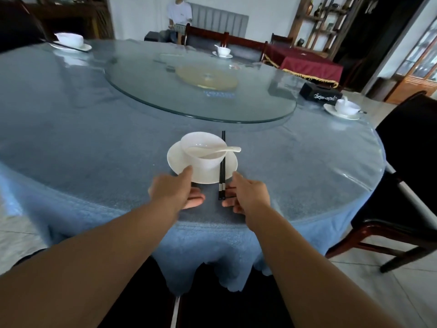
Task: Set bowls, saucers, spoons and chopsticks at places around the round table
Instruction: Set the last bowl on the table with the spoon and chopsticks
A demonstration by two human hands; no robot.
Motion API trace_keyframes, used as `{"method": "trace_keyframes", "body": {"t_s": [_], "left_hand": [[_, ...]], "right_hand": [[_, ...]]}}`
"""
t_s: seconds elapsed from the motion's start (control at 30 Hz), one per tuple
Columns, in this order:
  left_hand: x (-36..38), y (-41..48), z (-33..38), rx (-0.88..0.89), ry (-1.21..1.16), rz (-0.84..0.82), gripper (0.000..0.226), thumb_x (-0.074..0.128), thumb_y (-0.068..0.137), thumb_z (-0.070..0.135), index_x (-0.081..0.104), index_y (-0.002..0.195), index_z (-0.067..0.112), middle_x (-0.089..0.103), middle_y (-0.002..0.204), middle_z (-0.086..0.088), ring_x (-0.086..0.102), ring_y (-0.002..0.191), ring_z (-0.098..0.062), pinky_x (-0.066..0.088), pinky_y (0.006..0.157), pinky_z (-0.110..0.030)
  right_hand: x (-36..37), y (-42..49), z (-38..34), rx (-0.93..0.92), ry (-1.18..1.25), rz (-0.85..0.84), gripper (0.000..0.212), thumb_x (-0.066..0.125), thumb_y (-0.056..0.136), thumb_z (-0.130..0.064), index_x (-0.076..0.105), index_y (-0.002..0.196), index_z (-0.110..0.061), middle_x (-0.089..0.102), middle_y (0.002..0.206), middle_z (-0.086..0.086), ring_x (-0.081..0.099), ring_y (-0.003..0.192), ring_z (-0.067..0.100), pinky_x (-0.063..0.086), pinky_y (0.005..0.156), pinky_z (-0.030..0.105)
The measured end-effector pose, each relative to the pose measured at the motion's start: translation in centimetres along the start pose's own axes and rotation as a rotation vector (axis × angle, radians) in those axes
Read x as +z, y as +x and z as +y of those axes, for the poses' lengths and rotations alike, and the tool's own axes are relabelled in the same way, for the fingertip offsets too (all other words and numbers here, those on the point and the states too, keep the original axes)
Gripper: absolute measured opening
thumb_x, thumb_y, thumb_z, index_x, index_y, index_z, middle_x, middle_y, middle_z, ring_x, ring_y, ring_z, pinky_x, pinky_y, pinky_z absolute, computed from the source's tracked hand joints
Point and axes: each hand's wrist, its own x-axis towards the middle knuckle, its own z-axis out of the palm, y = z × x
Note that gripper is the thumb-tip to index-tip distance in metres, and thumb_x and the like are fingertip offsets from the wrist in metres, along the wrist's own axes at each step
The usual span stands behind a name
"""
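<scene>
A white saucer point(176, 159) at the table's point(94, 150) near edge holds a bowl point(203, 165) with a spoon point(222, 151) inside it, and black chopsticks point(222, 176) lie across the saucer's right side. The left hand point(173, 191) and right hand point(248, 192) flank the setting, fingers point(194, 201) relaxed and grasping nothing. To do this well, nudge the chopsticks straight gently so the saucer does not slide.

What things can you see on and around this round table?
bowls: four, white, on saucers round the table edge
saucers: four, white, under the bowls
spoon: one clear, white, in the near bowl
chopsticks: one near pair, black, across the near saucer's right side
turntable: one, clear glass, table centre
tablecloth: one, blue, covering the table
box: one, black, far right on table
chair: one, black, right of table
left hand: one, at near saucer's left rim
right hand: one, by the chopsticks' near ends
</scene>
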Motion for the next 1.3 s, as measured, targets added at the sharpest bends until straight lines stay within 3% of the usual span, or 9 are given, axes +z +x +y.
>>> {"method": "trace_keyframes", "body": {"t_s": [0.1, 0.17, 0.3, 0.43, 0.7, 0.9, 1.0, 1.13, 1.3], "left_hand": [[-1.3, 1.9, 1.0, -0.072, -0.124, 0.043, 0.034, 0.064, 0.094, 0.025, 0.061, 0.101, -0.007, 0.072, 0.064, -0.020, 0.073, 0.053, -0.024, 0.055, 0.043, -0.028], [-1.3, 2.4, 1.2, -0.083, -0.112, 0.016, 0.026, 0.062, 0.096, 0.019, 0.060, 0.103, -0.006, 0.071, 0.059, -0.018, 0.072, 0.052, -0.022, 0.055, 0.043, -0.028], [-1.3, 2.8, 1.2, -0.097, -0.058, 0.014, 0.010, 0.059, 0.095, 0.007, 0.060, 0.095, -0.003, 0.070, 0.055, -0.014, 0.069, 0.046, -0.014, 0.052, 0.040, -0.023], [-1.7, 2.9, 1.6, -0.133, -0.077, -0.025, 0.007, 0.058, 0.094, 0.003, 0.061, 0.093, -0.003, 0.070, 0.055, -0.012, 0.066, 0.042, -0.010, 0.049, 0.037, -0.018], [-1.7, 3.1, 1.4, -0.130, -0.049, -0.049, 0.011, 0.057, 0.095, 0.005, 0.065, 0.097, -0.004, 0.072, 0.072, -0.015, 0.066, 0.043, -0.008, 0.049, 0.039, -0.017], [-1.7, 3.3, 1.2, -0.124, -0.023, -0.070, 0.011, 0.059, 0.093, 0.002, 0.066, 0.092, -0.006, 0.071, 0.058, -0.011, 0.066, 0.043, -0.008, 0.050, 0.040, -0.018], [-1.8, 3.3, 1.1, -0.126, -0.025, -0.082, 0.010, 0.060, 0.094, 0.003, 0.065, 0.095, -0.005, 0.072, 0.058, -0.011, 0.067, 0.044, -0.008, 0.050, 0.040, -0.018], [-2.0, 3.4, 1.2, -0.131, -0.014, -0.097, 0.011, 0.061, 0.094, 0.005, 0.065, 0.095, -0.004, 0.072, 0.059, -0.011, 0.068, 0.045, -0.010, 0.050, 0.040, -0.018], [-1.9, 3.4, 1.2, -0.129, 0.018, -0.094, 0.015, 0.062, 0.095, 0.010, 0.066, 0.100, -0.004, 0.074, 0.070, -0.014, 0.068, 0.046, -0.010, 0.050, 0.040, -0.018]], "right_hand": [[-0.2, 0.6, -0.4, 0.038, -0.015, 0.021, 0.041, 0.053, 0.091, -0.040, 0.073, 0.080, -0.007, 0.071, 0.058, 0.002, 0.041, 0.030, 0.012, 0.028, 0.031, 0.015], [-0.2, 0.8, -0.6, 0.055, -0.018, 0.023, 0.042, 0.052, 0.091, -0.041, 0.073, 0.079, -0.007, 0.070, 0.058, 0.003, 0.037, 0.032, 0.011, 0.027, 0.031, 0.015], [0.0, 1.3, -0.8, 0.056, -0.034, 0.022, 0.041, 0.057, 0.089, -0.046, 0.074, 0.072, -0.012, 0.070, 0.056, -0.002, 0.039, 0.033, 0.010, 0.028, 0.032, 0.016], [0.4, 2.1, -0.9, 0.083, -0.016, 0.032, 0.039, 0.066, 0.084, -0.048, 0.073, 0.069, -0.014, 0.075, 0.067, 0.000, 0.039, 0.035, 0.010, 0.028, 0.032, 0.015], [1.0, 2.9, -1.0, 0.144, -0.018, 0.081, 0.020, 0.066, 0.083, -0.025, 0.071, 0.070, -0.012, 0.078, 0.080, 0.008, 0.045, 0.044, 0.015, 0.032, 0.038, 0.021], [0.8, 3.0, -1.2, 0.161, 0.049, 0.122, 0.024, 0.067, 0.083, -0.019, 0.063, 0.060, -0.012, 0.058, 0.040, -0.003, 0.041, 0.033, 0.012, 0.032, 0.035, 0.018], [0.9, 2.9, -1.1, 0.158, 0.054, 0.124, 0.025, 0.066, 0.084, -0.019, 0.064, 0.060, -0.012, 0.060, 0.049, 0.000, 0.042, 0.034, 0.013, 0.032, 0.035, 0.018], [0.9, 2.8, -1.1, 0.144, 0.058, 0.133, 0.026, 0.066, 0.084, -0.019, 0.063, 0.059, -0.012, 0.058, 0.046, 0.000, 0.041, 0.032, 0.012, 0.031, 0.033, 0.016], [0.8, 2.7, -0.9, 0.131, 0.045, 0.120, 0.020, 0.063, 0.085, -0.018, 0.066, 0.065, -0.013, 0.066, 0.061, 0.004, 0.041, 0.030, 0.012, 0.032, 0.034, 0.017]]}}
